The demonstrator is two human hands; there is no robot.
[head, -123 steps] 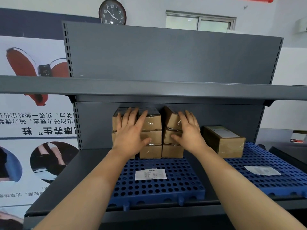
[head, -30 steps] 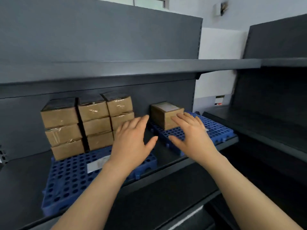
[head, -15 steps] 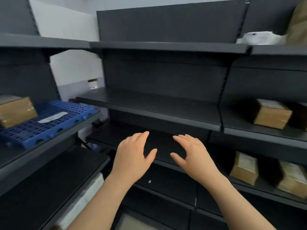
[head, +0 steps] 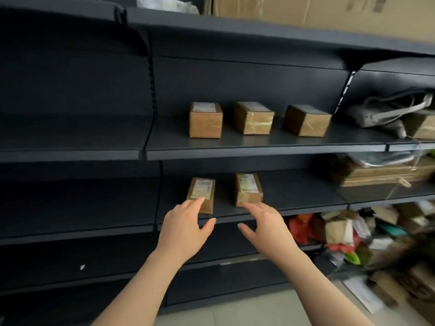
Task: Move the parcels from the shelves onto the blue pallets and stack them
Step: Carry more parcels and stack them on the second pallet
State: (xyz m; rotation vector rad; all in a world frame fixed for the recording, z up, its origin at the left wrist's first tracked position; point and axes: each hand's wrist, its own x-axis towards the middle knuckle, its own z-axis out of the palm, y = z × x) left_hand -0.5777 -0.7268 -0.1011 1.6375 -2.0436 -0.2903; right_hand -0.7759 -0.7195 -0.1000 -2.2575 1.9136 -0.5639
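Left hand [head: 186, 228] and right hand [head: 264, 228] spread flat before two parcels [head: 202, 194] on dark shelf [head: 294, 205], three parcels [head: 254, 117] above

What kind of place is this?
Probably a parcel storeroom or small warehouse: dark metal shelving, taped cardboard parcels with shipping labels set along it, and a jumbled heap of packages low at right.
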